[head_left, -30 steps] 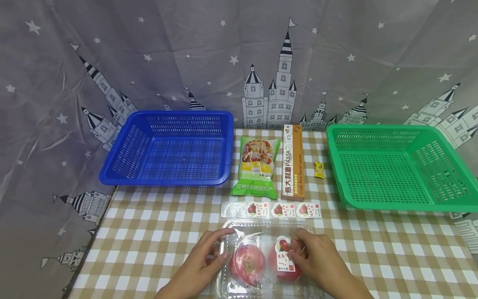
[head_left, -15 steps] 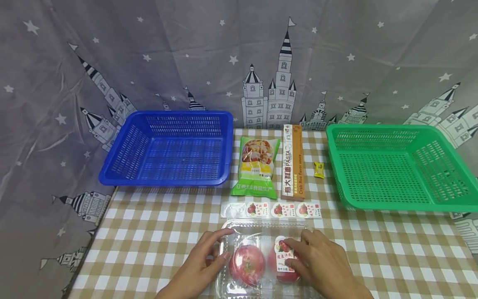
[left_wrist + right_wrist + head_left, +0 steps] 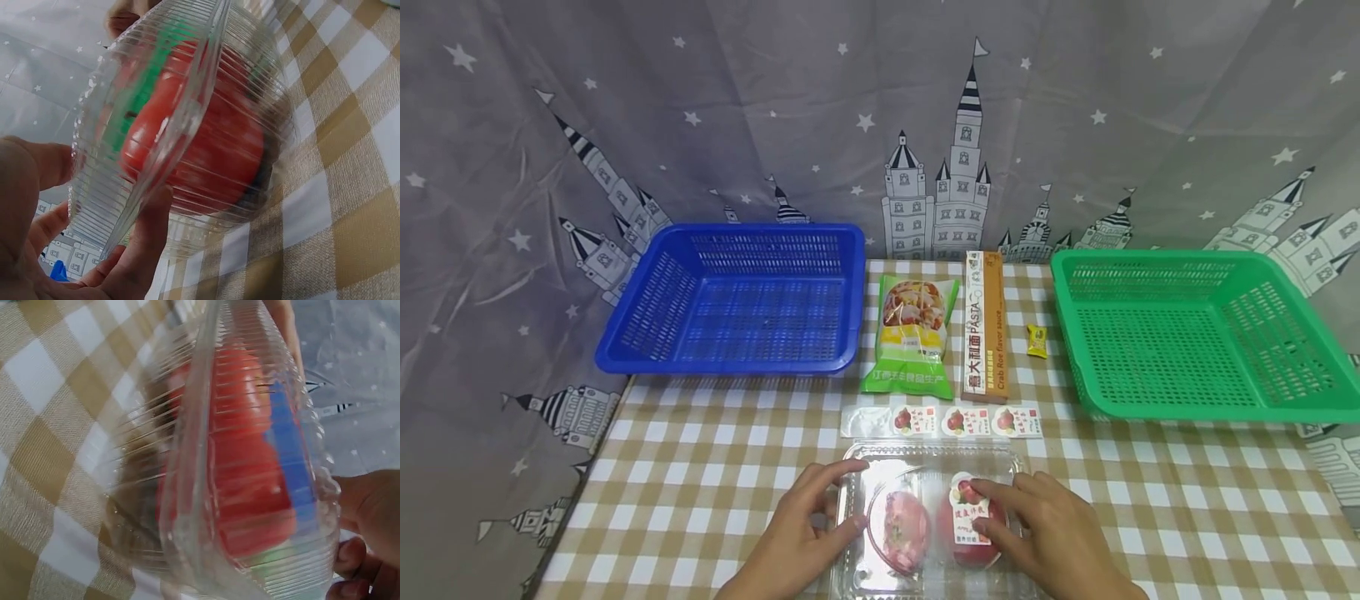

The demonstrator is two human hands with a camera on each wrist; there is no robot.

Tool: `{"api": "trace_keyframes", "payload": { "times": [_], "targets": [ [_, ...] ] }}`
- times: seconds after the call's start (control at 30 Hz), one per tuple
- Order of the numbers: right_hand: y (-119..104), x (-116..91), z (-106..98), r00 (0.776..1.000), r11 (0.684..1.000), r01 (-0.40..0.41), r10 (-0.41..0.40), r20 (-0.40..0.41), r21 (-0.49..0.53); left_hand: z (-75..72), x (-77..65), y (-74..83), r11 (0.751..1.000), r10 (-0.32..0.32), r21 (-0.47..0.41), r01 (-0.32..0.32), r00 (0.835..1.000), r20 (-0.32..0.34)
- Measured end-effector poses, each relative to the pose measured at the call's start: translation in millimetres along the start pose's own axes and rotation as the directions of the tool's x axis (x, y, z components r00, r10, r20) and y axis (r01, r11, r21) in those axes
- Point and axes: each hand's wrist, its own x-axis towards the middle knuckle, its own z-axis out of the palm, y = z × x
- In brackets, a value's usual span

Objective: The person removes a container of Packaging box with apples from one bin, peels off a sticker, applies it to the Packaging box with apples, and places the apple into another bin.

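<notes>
A clear plastic clamshell box (image 3: 925, 461) with a ribbed rim lies at the table's near edge, its lid down over two red apples, the left apple (image 3: 901, 533) and the right apple (image 3: 976, 560). My left hand (image 3: 805, 529) grips the box's left side, and in the left wrist view its thumb and fingers (image 3: 150, 234) sit around the rim. A white label sticker (image 3: 967, 515) with a fruit picture lies on the lid above the right apple. My right hand (image 3: 1056, 533) presses on it with index fingertip and thumb; in the right wrist view the other fingers (image 3: 350, 575) are bent beside the box.
A strip of label stickers (image 3: 940, 422) lies just beyond the box. Behind it are a green food bag (image 3: 910, 333), a pasta box (image 3: 983, 325) and a small yellow packet (image 3: 1037, 341). A blue basket (image 3: 730, 365) stands left, a green basket (image 3: 1195, 412) right.
My right hand has gone from pinching the label's right edge to pressing on its face with fingertip and thumb. The left hand keeps its hold on the box.
</notes>
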Motion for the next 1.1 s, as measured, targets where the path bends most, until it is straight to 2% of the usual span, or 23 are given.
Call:
{"api": "trace_keyframes", "payload": {
  "times": [0.13, 0.23, 0.3, 0.37, 0.4, 0.47, 0.5, 0.57, 0.63, 0.77, 0.83, 0.9, 0.93, 1.03, 1.1],
  "targets": [
    [6, 1, -4, 0.998, 0.989, 0.025, -0.015, -0.065, 0.147, -0.9, -0.8, -0.6, 0.998, -0.036, -0.043, 0.036, 0.999, 0.005],
    [16, 3, -9, 0.99, 0.973, 0.002, 0.03, -0.135, 0.232, -1.3, -0.2, -0.2, 0.996, -0.062, -0.065, 0.063, 0.998, 0.009],
    [26, 4, -11, 0.979, 0.957, -0.099, 0.143, -0.146, 0.273, -1.5, 0.2, 0.1, 0.994, -0.073, -0.076, 0.073, 0.997, 0.009],
    [38, 4, -14, 0.946, 0.915, -0.24, 0.295, -0.133, 0.324, -1.5, 0.4, 0.4, 0.993, -0.079, -0.083, 0.079, 0.997, 0.008],
    [44, 4, -15, 0.919, 0.878, -0.318, 0.378, -0.109, 0.358, -1.6, 0.5, 0.3, 0.993, -0.079, -0.085, 0.08, 0.997, 0.008],
    [58, 3, -18, 0.839, 0.772, -0.484, 0.543, -0.032, 0.413, -2.0, 0.3, 0.4, 0.993, -0.081, -0.088, 0.082, 0.997, 0.012],
    [65, 2, -20, 0.795, 0.714, -0.548, 0.607, 0.005, 0.435, -2.3, 0.2, 0.4, 0.992, -0.083, -0.091, 0.085, 0.996, 0.015],
    [78, -1, -24, 0.724, 0.608, -0.627, 0.685, 0.077, 0.486, -2.7, 0.1, 0.4, 0.991, -0.086, -0.096, 0.088, 0.996, 0.022],
    [90, -4, -28, 0.672, 0.527, -0.67, 0.73, 0.125, 0.523, -3.2, 0.2, 0.7, 0.991, -0.089, -0.102, 0.091, 0.996, 0.026],
    [107, -9, -35, 0.61, 0.408, -0.681, 0.775, 0.164, 0.608, -3.9, 0.5, 1.3, 0.989, -0.095, -0.11, 0.097, 0.995, 0.029],
    [113, -11, -38, 0.593, 0.339, -0.648, 0.786, 0.173, 0.682, -4.2, 0.4, 1.7, 0.987, -0.102, -0.119, 0.105, 0.994, 0.033],
    [118, -13, -41, 0.592, 0.267, -0.586, 0.786, 0.179, 0.765, -4.4, 0.3, 2.0, 0.985, -0.108, -0.129, 0.112, 0.993, 0.038],
    [121, -14, -42, 0.597, 0.238, -0.549, 0.782, 0.177, 0.801, -4.4, 0.3, 2.2, 0.984, -0.11, -0.134, 0.114, 0.993, 0.038],
    [126, -15, -45, 0.633, 0.168, -0.446, 0.754, 0.177, 0.879, -4.2, 0.3, 2.1, 0.984, -0.107, -0.14, 0.11, 0.994, 0.03],
    [128, -14, -47, 0.64, 0.119, -0.399, 0.746, 0.184, 0.909, -3.9, 0.1, 1.6, 0.986, -0.1, -0.134, 0.102, 0.995, 0.02]
  ]
}}
